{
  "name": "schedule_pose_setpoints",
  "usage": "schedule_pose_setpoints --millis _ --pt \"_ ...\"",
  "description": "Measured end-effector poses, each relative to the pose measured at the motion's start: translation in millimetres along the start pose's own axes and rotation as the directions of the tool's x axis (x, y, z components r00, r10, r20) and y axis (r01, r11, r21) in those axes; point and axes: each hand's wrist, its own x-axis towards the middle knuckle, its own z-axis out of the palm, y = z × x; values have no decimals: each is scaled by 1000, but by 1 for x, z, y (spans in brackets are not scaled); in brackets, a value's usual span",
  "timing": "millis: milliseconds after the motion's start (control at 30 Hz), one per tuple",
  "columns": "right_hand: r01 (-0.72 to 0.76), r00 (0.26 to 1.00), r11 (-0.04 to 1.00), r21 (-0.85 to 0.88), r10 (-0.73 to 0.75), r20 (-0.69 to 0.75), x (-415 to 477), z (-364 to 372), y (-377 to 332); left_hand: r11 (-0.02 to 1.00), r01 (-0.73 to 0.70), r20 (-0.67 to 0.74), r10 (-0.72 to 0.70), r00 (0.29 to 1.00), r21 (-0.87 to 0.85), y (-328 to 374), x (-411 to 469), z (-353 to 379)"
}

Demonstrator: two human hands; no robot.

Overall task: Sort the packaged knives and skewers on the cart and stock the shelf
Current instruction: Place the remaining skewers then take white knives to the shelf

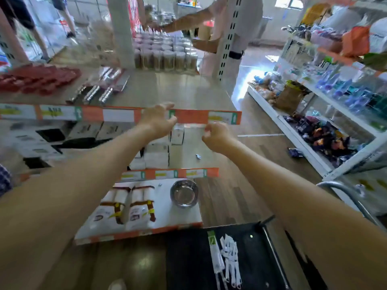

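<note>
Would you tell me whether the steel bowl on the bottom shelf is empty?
Empty: the steel bowl stands upright and its bare shiny base shows.

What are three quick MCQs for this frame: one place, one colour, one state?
1. The packaged knives lie: A on the cart tray; B on the top shelf; C on the floor.
2. The shelf-edge strips are: A blue; B orange; C black.
3. The steel bowl stands: A upside down; B on its side; C upright.
A: the white packs lie on the black tray. B: orange shows between the labels. C: its hollow faces up.
</note>
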Motion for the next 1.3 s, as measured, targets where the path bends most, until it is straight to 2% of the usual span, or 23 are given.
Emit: schedule_pose_setpoints --millis 100,233,300,433,567,700,800,900,1067,1167,1300 --pt "29 998 1000 -9 -29 50 -27 2 52 998 62 33 -62 998 11 31 -33 47" --pt "72 976 997 4 -71 203 -60 -1 105 992 125 78 -126 989 12 61 -68 94" --pt "77 977 997 24 -80 197 -72 0 126 988 155 104 -156 982 18 71 -81 113" --pt "-49 968 996 75 29 248 -90 29 166 982 189 181 -188 965 13 77 -97 156" --pt "-101 949 994 48 81 304 -105 76 209 980 198 292 -188 938 -6 68 -112 216" --pt "-198 891 980 5 178 418 -119 145 258 962 274 397 -248 884 -9 44 -127 303" --pt "-251 854 968 -12 227 467 -131 215 303 941 337 494 -302 815 19 12 -150 385" --pt "-367 800 930 15 308 516 -147 292 345 923 380 581 -345 737 67 -24 -177 467" --pt "-483 719 875 9 391 574 -169 421 403 870 483 647 -426 632 100 -83 -207 593" --pt "-492 714 871 21 389 582 -170 494 433 850 516 655 -453 605 111 -120 -215 661" --pt "-490 717 872 16 392 576 -162 581 467 843 522 628 -478 614 132 -166 -218 741"
